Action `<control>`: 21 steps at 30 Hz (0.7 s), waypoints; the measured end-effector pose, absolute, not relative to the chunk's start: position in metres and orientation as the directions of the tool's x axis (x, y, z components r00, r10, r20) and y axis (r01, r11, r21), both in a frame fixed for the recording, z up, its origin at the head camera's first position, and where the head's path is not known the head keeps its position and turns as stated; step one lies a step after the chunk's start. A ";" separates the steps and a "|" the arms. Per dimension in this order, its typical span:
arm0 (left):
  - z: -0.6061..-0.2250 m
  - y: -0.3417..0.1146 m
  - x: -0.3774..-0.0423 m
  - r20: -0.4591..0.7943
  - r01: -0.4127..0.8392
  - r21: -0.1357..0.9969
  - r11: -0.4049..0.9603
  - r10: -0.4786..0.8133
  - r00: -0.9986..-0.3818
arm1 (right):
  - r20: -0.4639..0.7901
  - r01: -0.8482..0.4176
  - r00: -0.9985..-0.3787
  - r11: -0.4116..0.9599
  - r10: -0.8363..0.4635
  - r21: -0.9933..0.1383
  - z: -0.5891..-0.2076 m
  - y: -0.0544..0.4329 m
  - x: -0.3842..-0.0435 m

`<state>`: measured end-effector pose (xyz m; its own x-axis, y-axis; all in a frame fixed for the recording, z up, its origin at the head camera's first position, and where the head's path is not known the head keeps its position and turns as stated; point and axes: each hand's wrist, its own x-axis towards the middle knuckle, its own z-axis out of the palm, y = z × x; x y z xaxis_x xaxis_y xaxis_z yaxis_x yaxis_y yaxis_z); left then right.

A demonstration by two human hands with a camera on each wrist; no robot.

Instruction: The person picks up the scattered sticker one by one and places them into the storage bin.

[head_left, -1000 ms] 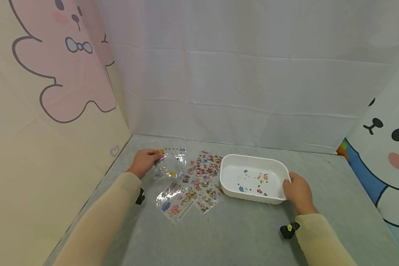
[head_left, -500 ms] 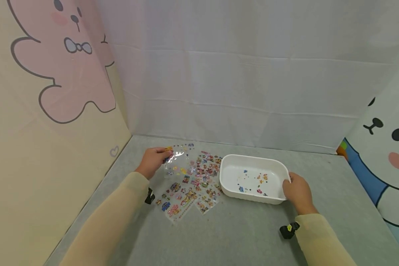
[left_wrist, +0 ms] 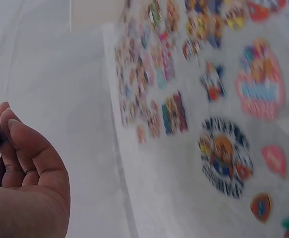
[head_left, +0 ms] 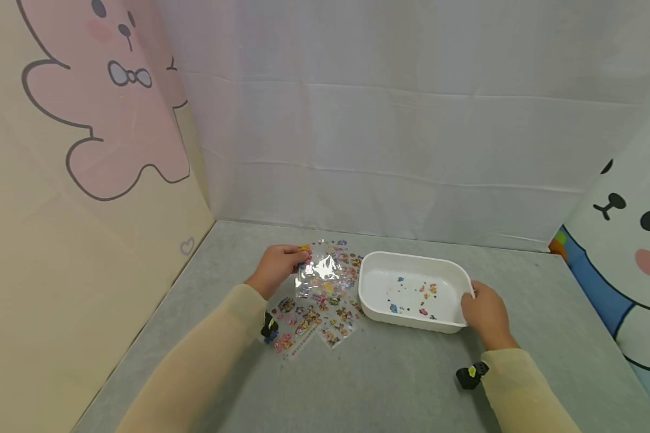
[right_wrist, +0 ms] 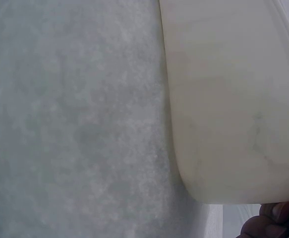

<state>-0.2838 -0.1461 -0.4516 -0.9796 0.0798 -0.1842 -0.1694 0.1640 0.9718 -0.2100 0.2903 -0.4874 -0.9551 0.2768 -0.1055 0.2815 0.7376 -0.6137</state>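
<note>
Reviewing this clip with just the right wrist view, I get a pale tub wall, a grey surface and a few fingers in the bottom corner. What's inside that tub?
Observer: The head view shows small coloured stickers scattered over the floor of the white tub.
Operator: Thanks. My view misses the other hand completely; is it holding anything?
Observer: Yes, the left hand pinches a clear sticker sheet by its left edge.
</note>
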 end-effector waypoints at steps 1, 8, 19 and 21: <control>-0.451 -0.142 -0.283 -0.185 -0.170 0.971 0.167 0.085 -0.979 | -0.107 0.284 -0.954 0.736 0.278 -0.614 -0.488 0.290 -0.210; -0.446 -0.120 -0.274 -0.180 -0.158 0.973 0.166 0.122 -0.976 | -0.115 0.300 -0.949 0.727 0.295 -0.618 -0.489 0.290 -0.210; -0.441 -0.088 -0.276 -0.196 -0.159 0.966 0.205 0.176 -0.965 | -0.108 0.298 -0.949 0.733 0.295 -0.612 -0.489 0.290 -0.211; -0.439 -0.082 -0.276 -0.196 -0.159 0.968 0.193 0.193 -0.961 | -0.105 0.292 -0.951 0.735 0.291 -0.612 -0.488 0.290 -0.210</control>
